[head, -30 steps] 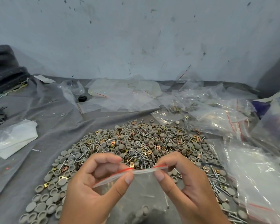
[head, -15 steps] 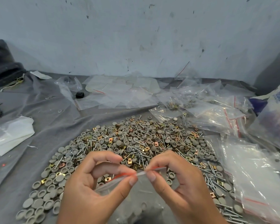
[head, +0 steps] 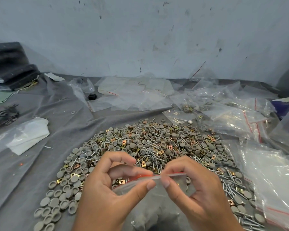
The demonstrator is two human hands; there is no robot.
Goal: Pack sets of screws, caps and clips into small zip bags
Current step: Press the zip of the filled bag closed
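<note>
Two hands hold a small zip bag (head: 158,194) up in front of the person, low in the middle of the view. The left hand (head: 107,194) pinches the top edge of the bag between its thumb and first finger. The right hand (head: 202,194) pinches the same edge just beside it, so the two thumbs almost touch. The other fingers of both hands are curled. A thin red line runs along the top of the bag where the fingers press. The bag hangs down between the wrists, and some gray lumps show through the clear plastic near its bottom.

Behind the hands lies a big pile (head: 148,147) on a gray cloth (head: 48,164). The pile is a mix of round gray caps, long silver screws and little gold and copper clips.

To the right sits a heap of clear bags (head: 250,120) with red lines on them. Some of them have small parts inside. More flat clear bags (head: 133,94) lie farther back by the wall. A small black thing (head: 92,96) rests near them. A white folded sheet (head: 27,137) lies on the cloth to the left.
</note>
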